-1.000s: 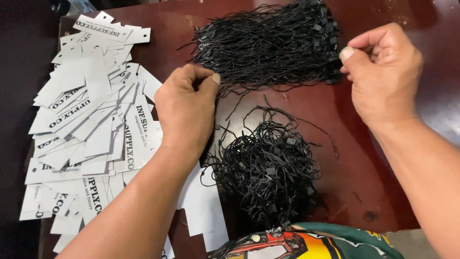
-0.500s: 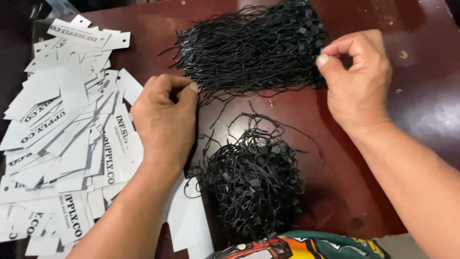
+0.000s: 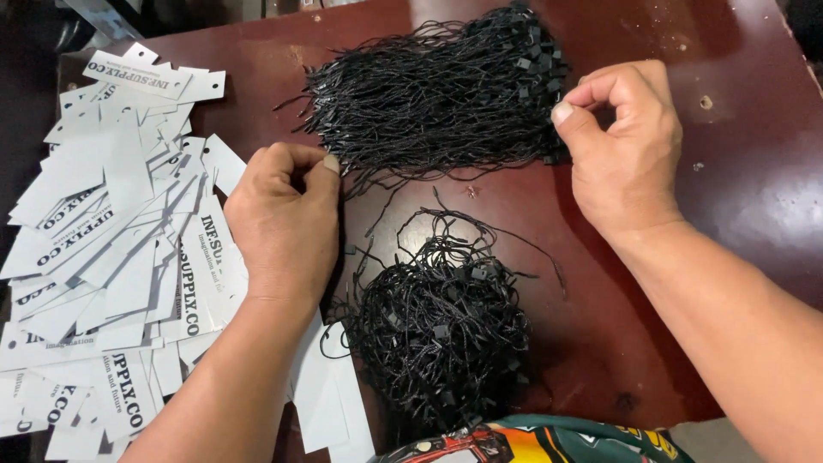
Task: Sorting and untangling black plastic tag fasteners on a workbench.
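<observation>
Pinching at opposite ends of the straight bundle of black tag strings (image 3: 437,94), both hands worked to free a single strand. The left hand (image 3: 283,227) closed thumb and forefinger on loose ends at the bundle's near-left edge; the right hand (image 3: 621,146) nipped the plastic-tipped right end. A tangled string heap (image 3: 437,330) lay nearer than the bundle, white paper tags (image 3: 111,249) to its left. Drawing one strand clear would demand a light, steady pull.

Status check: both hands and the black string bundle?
Left hand pinching bundle's loose ends. Right hand pinching its clasp end. Second tangled pile nearer the body, white tags beside the left hand.
</observation>
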